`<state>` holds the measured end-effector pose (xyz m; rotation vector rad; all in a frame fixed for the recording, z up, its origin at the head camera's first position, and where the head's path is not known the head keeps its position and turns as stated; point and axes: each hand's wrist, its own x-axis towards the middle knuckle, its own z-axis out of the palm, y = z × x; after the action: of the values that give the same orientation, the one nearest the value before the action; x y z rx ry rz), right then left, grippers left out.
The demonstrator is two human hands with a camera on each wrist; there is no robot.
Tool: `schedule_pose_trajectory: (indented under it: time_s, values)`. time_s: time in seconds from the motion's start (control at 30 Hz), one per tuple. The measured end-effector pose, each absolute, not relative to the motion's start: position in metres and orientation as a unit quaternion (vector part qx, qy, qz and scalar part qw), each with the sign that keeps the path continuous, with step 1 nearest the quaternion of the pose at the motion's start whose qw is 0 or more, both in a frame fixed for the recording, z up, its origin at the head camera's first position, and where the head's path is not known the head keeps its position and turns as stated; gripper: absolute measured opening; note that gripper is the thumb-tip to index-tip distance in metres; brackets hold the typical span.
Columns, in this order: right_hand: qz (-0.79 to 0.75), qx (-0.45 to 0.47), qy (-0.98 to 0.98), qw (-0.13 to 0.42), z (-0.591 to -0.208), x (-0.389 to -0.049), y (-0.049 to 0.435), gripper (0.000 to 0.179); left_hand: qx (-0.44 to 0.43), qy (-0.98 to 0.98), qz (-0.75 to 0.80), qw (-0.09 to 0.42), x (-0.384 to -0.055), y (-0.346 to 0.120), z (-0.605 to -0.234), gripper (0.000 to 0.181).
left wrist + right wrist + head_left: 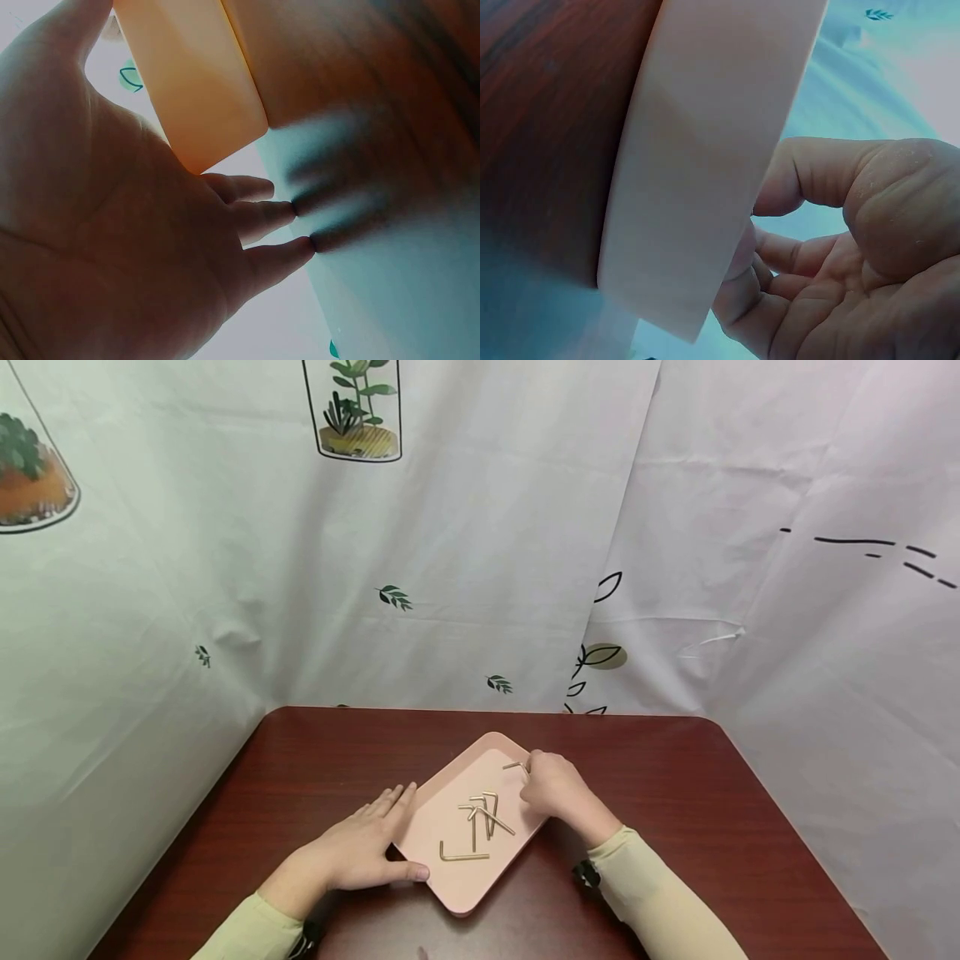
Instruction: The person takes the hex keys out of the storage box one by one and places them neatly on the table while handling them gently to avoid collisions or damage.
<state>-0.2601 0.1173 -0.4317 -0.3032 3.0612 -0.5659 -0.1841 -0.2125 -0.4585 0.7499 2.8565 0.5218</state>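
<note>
No text, label or number is readable

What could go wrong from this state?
Drop: one gold L-shaped key disappears under the curled right grip; its hold is unclear, so it might slip.
Snag: several crossed keys overlap mid-tray, so lifting one may drag neighbors.
Shift: the left grip lies against the pink tray with fingers straight, so a push could slide it.

Soft light washes the white leaf-printed fabric curtain (465,527); the glossy red-brown wooden bench (360,927) gleams, blurrily mirroring the dim, backlit left fingers (276,266).
</note>
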Motion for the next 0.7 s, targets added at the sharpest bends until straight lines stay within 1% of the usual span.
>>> schedule_pose_trajectory:
  time_s: [0.53, 0.7]
  values:
    - [-0.195, -0.086, 0.977, -0.002, -0.43, -0.261, 0.134, 0.016, 0.249, 0.95, 0.176, 0.072, -0.183, -0.212, -0.457, 0.13]
    - [-0.197, -0.091, 0.976, -0.012, -0.425, -0.26, 0.14, 0.016, 0.248, 0.95, 0.178, 0.073, -0.183, -0.212, -0.458, 0.13]
